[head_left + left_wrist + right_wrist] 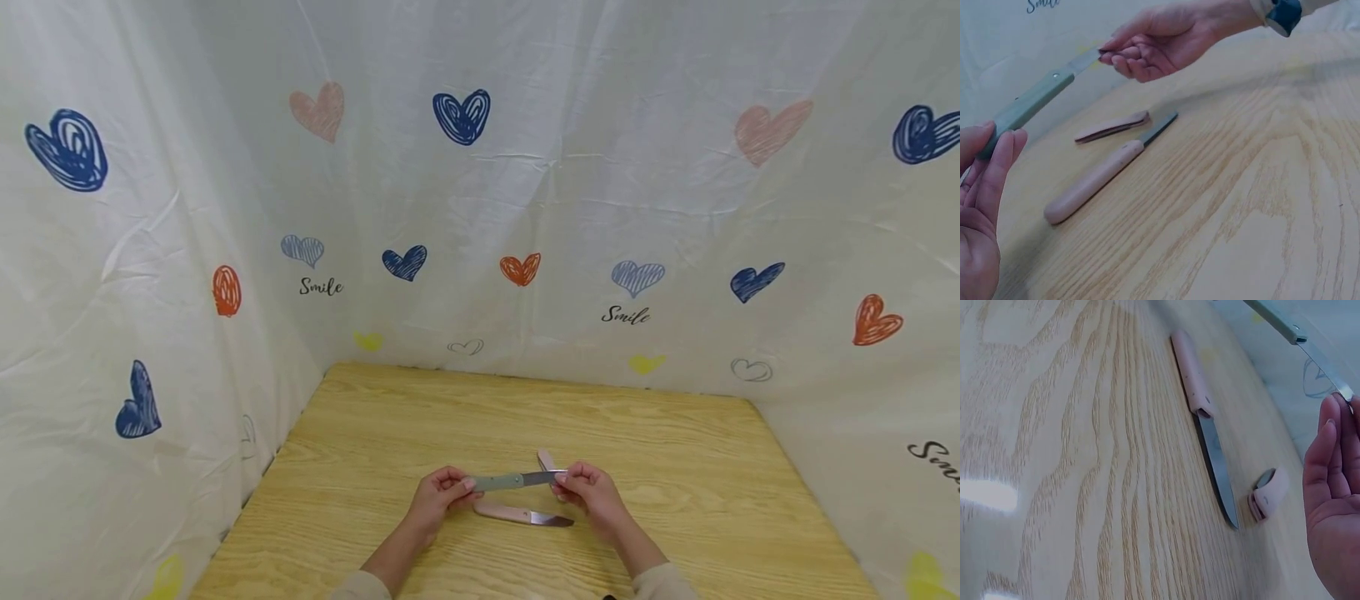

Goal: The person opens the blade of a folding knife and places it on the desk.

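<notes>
Above the table a green-handled folding knife (497, 482) is held unfolded and nearly level between both hands. My left hand (435, 502) pinches the butt of its handle between thumb and fingers. On the other side my right hand (594, 493) pinches the blade near its tip, and the fingers hide that tip. Below it lies a pink-handled folding knife (1094, 182) with its dark blade out, pointing right. A second pink folding knife (1271, 492), which looks folded, lies behind it near the right hand; in the head view it is partly covered.
The wood-grain tabletop (390, 425) reaches back to a white curtain (555, 208) printed with hearts, which also hangs at the left and right sides. A small dark object (609, 597) shows at the front edge of the head view.
</notes>
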`<state>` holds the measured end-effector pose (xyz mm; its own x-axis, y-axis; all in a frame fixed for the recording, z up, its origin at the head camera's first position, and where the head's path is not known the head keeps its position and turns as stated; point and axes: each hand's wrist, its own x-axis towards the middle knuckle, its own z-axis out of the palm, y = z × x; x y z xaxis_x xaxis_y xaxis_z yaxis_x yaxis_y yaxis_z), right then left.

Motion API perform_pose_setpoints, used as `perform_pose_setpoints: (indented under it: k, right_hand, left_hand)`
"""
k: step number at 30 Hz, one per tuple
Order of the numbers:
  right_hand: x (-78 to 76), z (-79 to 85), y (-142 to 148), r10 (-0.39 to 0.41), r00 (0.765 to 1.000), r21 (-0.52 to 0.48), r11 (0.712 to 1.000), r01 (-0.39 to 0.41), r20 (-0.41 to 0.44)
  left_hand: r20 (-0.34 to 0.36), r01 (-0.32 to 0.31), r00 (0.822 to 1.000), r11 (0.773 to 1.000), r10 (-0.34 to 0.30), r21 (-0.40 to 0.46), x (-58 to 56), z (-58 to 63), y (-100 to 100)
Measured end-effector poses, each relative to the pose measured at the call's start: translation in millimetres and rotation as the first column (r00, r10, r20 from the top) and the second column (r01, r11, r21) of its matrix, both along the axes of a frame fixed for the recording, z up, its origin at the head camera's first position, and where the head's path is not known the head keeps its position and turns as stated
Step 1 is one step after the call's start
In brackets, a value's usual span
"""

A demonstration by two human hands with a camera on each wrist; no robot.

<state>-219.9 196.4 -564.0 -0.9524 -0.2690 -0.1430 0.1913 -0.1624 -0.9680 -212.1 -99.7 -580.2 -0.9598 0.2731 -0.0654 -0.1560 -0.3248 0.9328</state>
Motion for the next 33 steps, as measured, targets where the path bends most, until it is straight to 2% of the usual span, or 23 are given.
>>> perform_pose_setpoints:
  k: [4, 8, 13, 15, 17, 20, 22, 27, 33]
  right_hand:
    - [0.4, -2.1, 4, 0.028, 0.999, -0.006, 1.0, -0.028, -0.028]
    - [4.9, -2.9, 5, 0.068, 0.997, 0.064, 0.996, -0.065, -0.046]
    - [18.0, -8.9, 17, 0.176, 0.984, 0.186, 0.968, -0.168, -0.031]
    - [23.8, -13.1, 23, 0.236, 0.972, 0.196, 0.954, -0.229, -0.014]
    - [29.3, -17.1, 28, 0.291, 0.957, 0.18, 0.941, -0.286, 0.002]
    - [36.4, -22.5, 33, 0.346, 0.937, 0.123, 0.929, -0.348, 0.035]
    - [40.5, -24.9, 33, 0.341, 0.938, 0.119, 0.931, -0.345, 0.057]
    - [46.2, -26.2, 31, 0.247, 0.965, 0.188, 0.947, -0.26, 0.093]
    - [48.1, -21.8, 23, 0.112, 0.985, 0.246, 0.959, -0.142, 0.131]
  left_hand:
    - [0.013, 0.034, 0.999, 0.999, -0.034, -0.011, -0.7, -1.9, -2]
    - [0.045, 0.062, 0.997, 0.998, -0.06, -0.022, 1.7, -5.6, -8]
    - [0.073, 0.159, 0.985, 0.985, -0.154, -0.068, 11.1, -10.7, -12]
    - [0.081, 0.205, 0.977, 0.974, -0.197, -0.097, 16.1, -12.8, -13]
    - [0.096, 0.223, 0.973, 0.967, -0.212, -0.121, 20.8, -15.2, -12]
    - [0.118, 0.198, 0.976, 0.969, -0.182, -0.144, 26.1, -18.1, -9]
    - [0.127, 0.161, 0.982, 0.974, -0.141, -0.158, 28.0, -19.8, -6]
    - [0.114, 0.061, 0.993, 0.971, -0.036, -0.23, 31.6, -20.2, 1]
    - [0.087, -0.041, 0.994, 0.947, 0.072, -0.317, 35.7, -17.4, 9]
